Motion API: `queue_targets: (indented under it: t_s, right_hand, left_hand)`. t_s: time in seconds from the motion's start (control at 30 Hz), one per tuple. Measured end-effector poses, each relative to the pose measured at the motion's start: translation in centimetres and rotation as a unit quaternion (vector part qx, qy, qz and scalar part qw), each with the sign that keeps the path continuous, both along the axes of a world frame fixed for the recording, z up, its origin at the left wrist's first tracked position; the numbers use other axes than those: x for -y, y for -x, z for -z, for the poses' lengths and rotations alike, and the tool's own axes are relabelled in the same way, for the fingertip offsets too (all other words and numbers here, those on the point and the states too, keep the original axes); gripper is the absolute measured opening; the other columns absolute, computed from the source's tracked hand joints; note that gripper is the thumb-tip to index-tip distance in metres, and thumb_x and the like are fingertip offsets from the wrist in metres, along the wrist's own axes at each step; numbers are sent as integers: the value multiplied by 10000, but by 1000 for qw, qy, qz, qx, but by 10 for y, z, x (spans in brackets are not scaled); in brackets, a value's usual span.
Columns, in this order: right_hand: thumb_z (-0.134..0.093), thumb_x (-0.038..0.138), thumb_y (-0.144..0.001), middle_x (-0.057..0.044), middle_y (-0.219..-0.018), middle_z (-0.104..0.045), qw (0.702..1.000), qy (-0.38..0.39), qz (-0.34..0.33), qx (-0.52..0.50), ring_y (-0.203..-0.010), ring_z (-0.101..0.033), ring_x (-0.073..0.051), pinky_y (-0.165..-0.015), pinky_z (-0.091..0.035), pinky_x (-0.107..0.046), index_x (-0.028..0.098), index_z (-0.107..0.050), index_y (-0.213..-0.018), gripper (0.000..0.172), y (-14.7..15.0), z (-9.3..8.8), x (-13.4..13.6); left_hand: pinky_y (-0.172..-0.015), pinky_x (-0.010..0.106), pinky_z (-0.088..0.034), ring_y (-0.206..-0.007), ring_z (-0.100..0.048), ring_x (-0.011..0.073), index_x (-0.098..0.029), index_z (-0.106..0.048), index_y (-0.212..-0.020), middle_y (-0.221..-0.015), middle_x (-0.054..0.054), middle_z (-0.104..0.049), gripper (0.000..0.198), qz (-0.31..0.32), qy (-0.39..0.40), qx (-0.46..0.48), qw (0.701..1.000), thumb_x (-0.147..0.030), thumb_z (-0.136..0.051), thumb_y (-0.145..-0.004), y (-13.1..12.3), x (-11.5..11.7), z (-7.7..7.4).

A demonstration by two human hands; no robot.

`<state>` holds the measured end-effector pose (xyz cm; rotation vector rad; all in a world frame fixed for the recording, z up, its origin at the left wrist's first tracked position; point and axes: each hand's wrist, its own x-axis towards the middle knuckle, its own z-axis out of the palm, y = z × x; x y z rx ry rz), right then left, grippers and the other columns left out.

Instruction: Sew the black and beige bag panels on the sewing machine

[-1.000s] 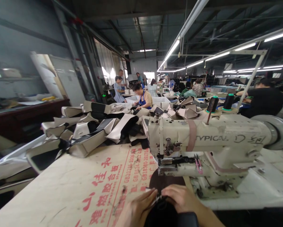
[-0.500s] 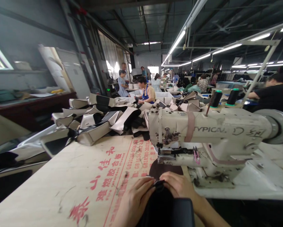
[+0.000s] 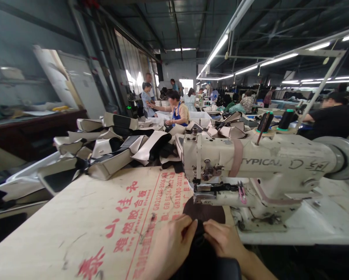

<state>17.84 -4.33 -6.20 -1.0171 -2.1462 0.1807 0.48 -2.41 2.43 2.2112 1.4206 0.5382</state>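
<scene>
My left hand (image 3: 171,243) and my right hand (image 3: 224,239) meet at the table's near edge, both closed on a piece of black material (image 3: 202,252) that hangs toward me. The fingertips pinch its upper edge together. Just beyond them lies a dark round patch (image 3: 204,212) under the needle end of a cream sewing machine (image 3: 262,171) marked TYPICAL.
The work table (image 3: 83,221) carries red printed characters. A heap of cream and black sewn pieces (image 3: 113,149) lies at its far side. Two thread cones (image 3: 275,120) stand on the machine. Other people work at benches behind, one person in black (image 3: 332,116) at the right.
Both hands stay pinched on the black piece and have shifted slightly. The view has moved a little between frames.
</scene>
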Motion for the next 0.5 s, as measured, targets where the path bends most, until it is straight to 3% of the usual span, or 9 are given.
queue_targets:
  t_s: [0.13,0.27,0.33,0.43,0.5]
  right_hand:
    - [-269,193,-927,-75,-848,-589,1000,-16,1,3,-728,-582,-141,-551,-436,-202,162,-509,-889,245,-4,8,0]
    - [-351,209,-917,-32,-805,-587,999,44,5,-19,-709,-587,-120,-556,-444,-181,186,-504,-942,157,-6,5,-1]
    - [-395,208,-904,-25,-859,-594,996,72,17,-41,-766,-592,-122,-654,-475,-196,197,-474,-1035,153,-5,0,-1]
    - [-372,163,-911,-57,-975,-577,999,3,30,12,-892,-556,-162,-872,-435,-334,195,-447,-1152,255,-6,-10,-3]
    - [-338,147,-923,-70,-947,-564,996,-44,20,70,-854,-528,-183,-825,-431,-371,172,-492,-1106,240,-7,-14,-5]
  left_hand:
    - [-469,231,-176,-487,-268,83,-194,-274,-506,-496,-69,-241,406,30,170,73,982,-434,-413,-803,-2,-25,19]
    - [-446,228,-175,-462,-263,79,-195,-331,-509,-461,-78,-288,413,35,292,102,950,-503,-445,-759,2,-38,32]
    - [-445,229,-174,-448,-270,78,-192,-358,-509,-446,-80,-308,411,33,317,96,943,-511,-456,-749,3,-39,33]
    - [-455,231,-169,-456,-266,78,-187,-367,-493,-438,-81,-306,394,36,312,95,945,-472,-485,-738,2,-40,31]
    - [-461,231,-175,-465,-274,79,-183,-378,-488,-440,-80,-312,384,33,309,93,946,-453,-495,-734,-2,-41,29]
